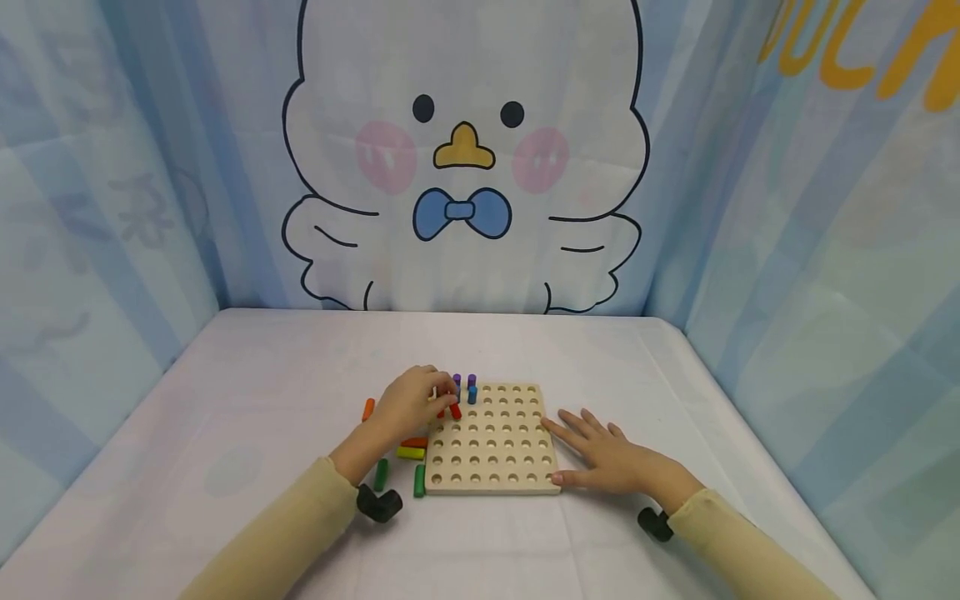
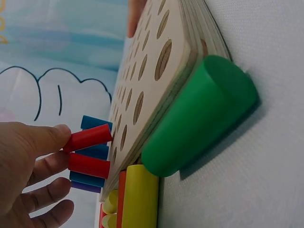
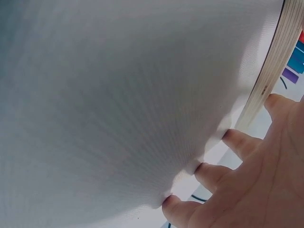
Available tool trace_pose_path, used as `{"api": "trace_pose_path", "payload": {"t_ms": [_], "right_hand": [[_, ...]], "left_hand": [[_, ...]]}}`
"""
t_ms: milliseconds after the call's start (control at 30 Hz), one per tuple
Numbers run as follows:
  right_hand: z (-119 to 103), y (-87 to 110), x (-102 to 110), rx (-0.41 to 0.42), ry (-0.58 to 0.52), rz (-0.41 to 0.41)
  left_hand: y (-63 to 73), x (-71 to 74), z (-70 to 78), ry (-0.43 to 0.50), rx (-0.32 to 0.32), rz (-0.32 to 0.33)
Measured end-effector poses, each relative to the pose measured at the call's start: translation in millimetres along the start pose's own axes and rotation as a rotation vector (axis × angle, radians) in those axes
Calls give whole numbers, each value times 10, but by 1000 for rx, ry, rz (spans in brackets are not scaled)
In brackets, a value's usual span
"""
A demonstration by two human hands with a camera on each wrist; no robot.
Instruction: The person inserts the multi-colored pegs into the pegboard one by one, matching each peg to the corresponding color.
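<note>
Pinching red peg (image 2: 91,137) in left hand (image 1: 408,406) at ten o'clock of pegboard (image 1: 483,436); touching three o'clock edge with spread right hand (image 1: 615,460). If pushed in tilted, could jam or knock neighbouring blue peg (image 2: 97,151).

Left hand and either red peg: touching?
Touching. In the left wrist view, the left hand has its thumb tip against the outer end of the upper red peg.

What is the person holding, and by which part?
A red peg, pinched in the left hand by its upper end, away from the pegboard. The right hand holds nothing, just touching the pegboard's edge.
</note>
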State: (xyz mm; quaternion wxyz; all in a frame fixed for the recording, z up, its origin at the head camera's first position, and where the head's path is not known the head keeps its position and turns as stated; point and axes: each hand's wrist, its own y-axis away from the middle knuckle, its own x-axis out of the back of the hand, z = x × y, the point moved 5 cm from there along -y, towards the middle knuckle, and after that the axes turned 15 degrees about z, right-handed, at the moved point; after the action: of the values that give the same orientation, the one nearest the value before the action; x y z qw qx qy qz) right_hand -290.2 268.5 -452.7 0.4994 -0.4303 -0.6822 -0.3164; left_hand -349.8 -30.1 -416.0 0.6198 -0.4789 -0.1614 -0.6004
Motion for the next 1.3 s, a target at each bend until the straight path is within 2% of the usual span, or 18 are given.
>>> {"api": "trace_pose_path", "payload": {"t_ms": [133,433,733,1033,1200,1300], "right_hand": [[-4,0,-7,-7,2,-3],[-22,5,16,5,4,3],[-23,3,18,3,2,5],[0,-14,5,10,4,7],[2,-19,-1,7,13,2],[-2,-19,0,6,10,6]], "left_hand": [[13,-10,-4,-4,4,6],[35,-20,-25,1,-52,51],[46,-7,-27,15,-48,54],[58,57,-3,14,-121,112],[36,122,-33,30,-113,126],[15,138,-81,37,-78,125]]}}
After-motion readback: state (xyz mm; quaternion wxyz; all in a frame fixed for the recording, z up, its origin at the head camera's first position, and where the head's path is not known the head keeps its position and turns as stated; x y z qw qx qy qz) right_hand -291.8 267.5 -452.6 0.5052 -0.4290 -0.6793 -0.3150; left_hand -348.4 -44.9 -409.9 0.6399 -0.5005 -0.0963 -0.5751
